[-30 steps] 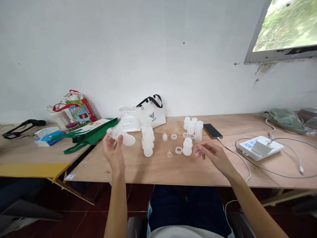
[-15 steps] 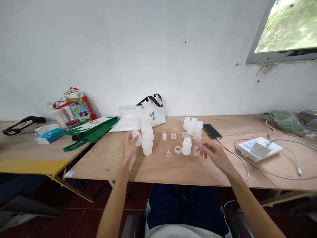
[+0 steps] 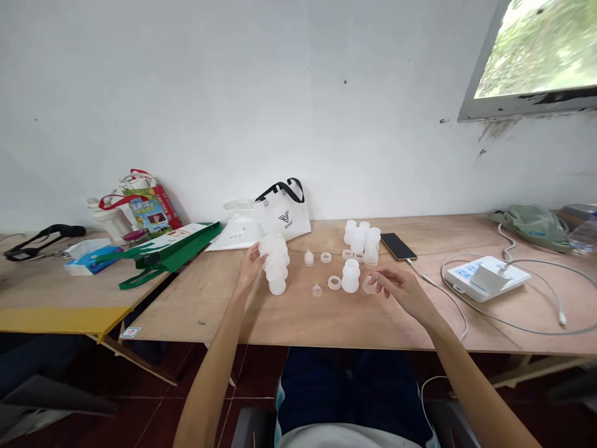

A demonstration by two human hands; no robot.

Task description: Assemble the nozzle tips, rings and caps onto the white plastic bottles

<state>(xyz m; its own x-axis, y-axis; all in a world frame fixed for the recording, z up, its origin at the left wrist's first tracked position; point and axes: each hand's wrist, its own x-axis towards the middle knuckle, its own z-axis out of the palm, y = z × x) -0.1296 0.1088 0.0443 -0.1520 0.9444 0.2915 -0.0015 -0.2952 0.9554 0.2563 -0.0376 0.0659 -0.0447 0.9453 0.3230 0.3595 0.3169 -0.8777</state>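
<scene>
My left hand point(image 3: 250, 266) is closed at the left side of a tight cluster of translucent white wavy bottles point(image 3: 277, 274), its fingertips on the outermost one and partly hidden behind it. Between finger and thumb, my right hand point(image 3: 396, 287) pinches a clear cap point(image 3: 370, 285) low over the table. Just left of that cap stands a single white bottle point(image 3: 351, 276). Toward the middle lie a white ring point(image 3: 334, 282), a clear nipple-shaped piece point(image 3: 317, 289), another ring point(image 3: 325, 257) and a small stack of clear nipple pieces point(image 3: 308, 257).
More white bottles point(image 3: 358, 238) stand behind, with a phone point(image 3: 398, 246) on a cable beside them. At right are a power strip point(image 3: 487, 278) and a green cap point(image 3: 534, 227). A white tote bag point(image 3: 284, 214) and a green bag point(image 3: 175, 249) lie at left.
My left hand has brought the white bottle it held rightward against the cluster. My right hand stays about where it was, still pinching the clear cap. The view has shifted slightly.
</scene>
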